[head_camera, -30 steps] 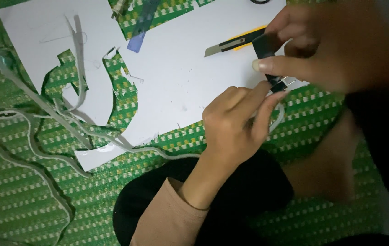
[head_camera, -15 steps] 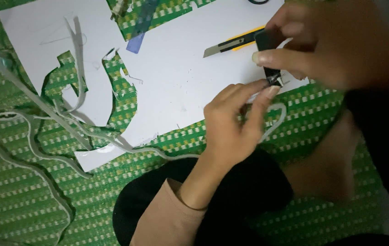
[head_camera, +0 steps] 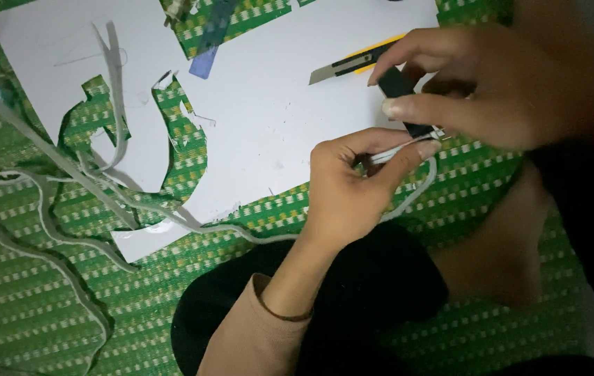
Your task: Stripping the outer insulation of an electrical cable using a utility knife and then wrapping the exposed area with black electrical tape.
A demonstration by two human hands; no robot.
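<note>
My left hand (head_camera: 353, 184) pinches the end of a thin white cord (head_camera: 412, 198) between thumb and fingers. My right hand (head_camera: 499, 90) grips a small black lighter-like object (head_camera: 398, 83), whose metal tip touches the cord end just above my left fingertips. Both hands meet at the right edge of a white paper sheet (head_camera: 276, 111). The cord runs down and left from my left hand across the green woven mat (head_camera: 46, 306).
A yellow and black utility knife (head_camera: 349, 63) lies on the sheet with its blade out, just left of my right hand. The sheet has curved cut-outs at its left. Several white cords and paper strips (head_camera: 53, 174) trail over the mat. A blue strip (head_camera: 206, 59) lies near the top.
My left hand has lifted the cord end up to the tip of the black object. My right hand has shifted slightly down and left. The knife and sheet stay put.
</note>
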